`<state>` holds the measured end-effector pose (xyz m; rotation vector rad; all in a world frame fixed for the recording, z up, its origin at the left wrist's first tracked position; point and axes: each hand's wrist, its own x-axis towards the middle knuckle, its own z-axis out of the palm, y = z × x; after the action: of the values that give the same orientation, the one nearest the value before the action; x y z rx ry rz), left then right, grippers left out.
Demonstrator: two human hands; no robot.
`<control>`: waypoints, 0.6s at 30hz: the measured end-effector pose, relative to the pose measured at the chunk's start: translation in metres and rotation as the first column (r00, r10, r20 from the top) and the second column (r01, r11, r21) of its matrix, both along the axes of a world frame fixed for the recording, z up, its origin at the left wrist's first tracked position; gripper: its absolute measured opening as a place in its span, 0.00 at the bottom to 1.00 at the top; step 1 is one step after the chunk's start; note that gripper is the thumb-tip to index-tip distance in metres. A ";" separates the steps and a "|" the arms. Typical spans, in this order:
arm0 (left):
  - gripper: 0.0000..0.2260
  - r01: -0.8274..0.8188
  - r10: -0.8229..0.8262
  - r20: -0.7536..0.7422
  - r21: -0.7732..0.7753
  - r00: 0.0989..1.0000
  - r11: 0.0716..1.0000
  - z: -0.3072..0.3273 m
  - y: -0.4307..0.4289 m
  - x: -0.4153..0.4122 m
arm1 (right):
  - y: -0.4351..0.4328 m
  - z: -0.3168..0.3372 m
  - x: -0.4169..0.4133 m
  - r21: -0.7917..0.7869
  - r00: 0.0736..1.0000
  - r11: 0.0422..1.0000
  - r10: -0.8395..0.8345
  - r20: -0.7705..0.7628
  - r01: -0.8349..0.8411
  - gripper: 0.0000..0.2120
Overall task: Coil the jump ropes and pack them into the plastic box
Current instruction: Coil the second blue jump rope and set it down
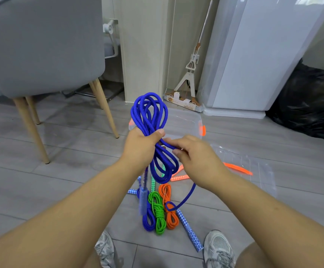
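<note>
My left hand [141, 146] grips a coiled blue jump rope [149, 113] at its middle, loops standing above and hanging below the fist. My right hand [194, 157] pinches a strand of the same rope beside the coil. The rope's free end runs down to a blue-and-white handle [190, 230] on the floor; the other handle [143, 200] dangles under my left hand. Three bundled ropes lie on the floor: blue [148, 219], green [158, 213], orange [170, 209]. The clear plastic box [184, 120] with orange latches sits behind my hands.
The box's clear lid [242, 163] with an orange latch lies on the floor to the right. A grey chair [41, 55] stands at the left, a mop [190, 74] and white appliance [254, 55] behind, a black bag [310, 101] at right. My shoes [218, 248] are at the bottom.
</note>
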<state>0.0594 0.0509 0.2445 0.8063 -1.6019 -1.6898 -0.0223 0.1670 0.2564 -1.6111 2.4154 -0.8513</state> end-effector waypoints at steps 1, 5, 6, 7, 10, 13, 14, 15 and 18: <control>0.08 0.005 -0.005 -0.013 0.034 1.000 0.999 0.000 0.000 0.000 | 0.002 0.000 -0.002 0.015 0.999 1.000 -0.017 0.029 0.017 0.16; 0.10 0.057 -0.032 -0.135 0.185 0.990 0.981 0.003 -0.004 0.003 | 0.019 -0.004 -0.017 0.075 0.989 0.997 -0.017 0.144 0.006 0.08; 0.07 0.078 -0.041 -0.172 0.215 0.984 0.973 0.004 -0.005 0.005 | 0.025 -0.006 -0.023 0.099 0.988 0.995 -0.011 0.152 -0.004 0.08; 0.04 0.104 -0.053 -0.207 0.243 0.977 0.964 0.005 -0.006 0.006 | 0.031 -0.009 -0.028 0.126 0.988 0.992 -0.013 0.151 -0.007 0.08; 0.02 0.140 -0.058 -0.261 0.309 0.964 0.941 0.009 -0.013 0.013 | 0.049 -0.017 -0.044 0.207 0.986 0.978 -0.054 0.155 0.021 0.08; 0.05 0.124 -0.024 -0.285 0.339 0.958 0.933 0.010 -0.024 0.017 | 0.069 -0.029 -0.059 0.309 0.977 0.947 -0.141 0.161 0.086 0.09; 0.05 0.112 -0.010 -0.290 0.336 0.957 0.935 0.011 -0.026 0.018 | 0.075 -0.033 -0.063 0.349 0.972 0.931 -0.169 0.162 0.104 0.10; 0.06 0.094 0.003 -0.286 0.324 0.958 0.941 0.012 -0.028 0.018 | 0.082 -0.038 -0.068 0.394 0.970 0.911 -0.195 0.148 0.123 0.10; 0.07 -0.005 0.058 -0.216 0.236 0.975 0.972 0.012 -0.031 0.020 | 0.096 -0.047 -0.075 0.494 0.972 0.851 -0.229 0.044 0.178 0.11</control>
<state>0.0791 0.0203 0.2562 0.7219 -1.2486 -1.8976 -0.0977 0.2630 0.2098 -1.1113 2.4866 -0.2862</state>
